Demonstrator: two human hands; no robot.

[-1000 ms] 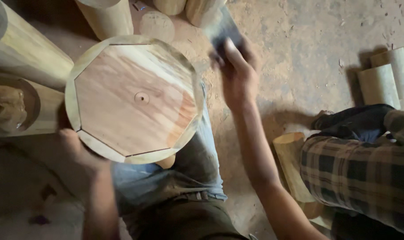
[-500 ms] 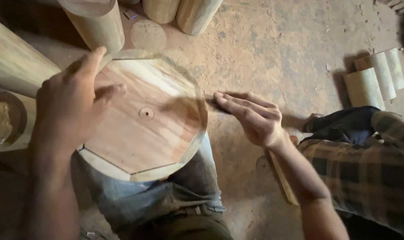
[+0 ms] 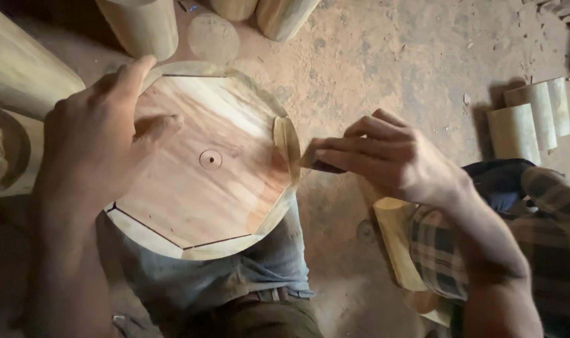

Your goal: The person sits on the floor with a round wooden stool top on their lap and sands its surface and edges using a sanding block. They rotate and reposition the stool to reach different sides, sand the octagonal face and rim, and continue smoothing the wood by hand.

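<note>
Right grip (image 3: pixel 385 159) on dark block (image 3: pixel 319 163)

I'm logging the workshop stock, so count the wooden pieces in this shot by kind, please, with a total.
Round wooden disc under the left hand: 1
Pale wooden cylinders at top and left: at least 3
Curved wooden segments at right: 3
Small dark block in the right hand: 1
Total: at least 8

Single head-worn view. It looks steeply down, close over the person's lap and the dusty floor (image 3: pixel 385 56). No second view.
</note>
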